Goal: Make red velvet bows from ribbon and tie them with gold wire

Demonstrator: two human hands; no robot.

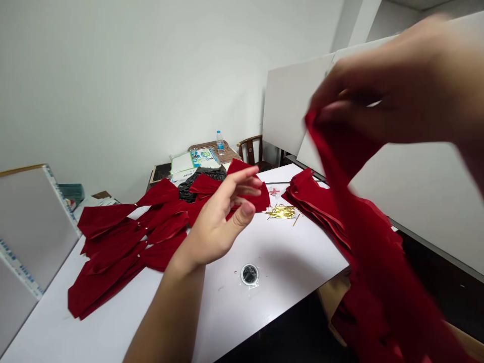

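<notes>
Red velvet strip pinched in the right hand

The right hand, blurred and raised at the right of the view, has its thumb and fingers closed on the top edge of the strip. The fabric falls in a long, loose drape past the table edge towards the floor. The left hand hovers over the white table, fingers half open and loosely curled, with nothing visibly gripped. Its fingertips overlap a red velvet bow from this view, but whether they touch it I cannot tell.

More red velvet bows lie side by side on the left of the table, their tails pointing towards the near edge. A stack of red velvet strips sits at the right. Between them lie gold twist ties, and nearer the person is a small round reel in clear wrapping. Beyond the table end are a black plastic bag, a water bottle and a wooden chair.
</notes>
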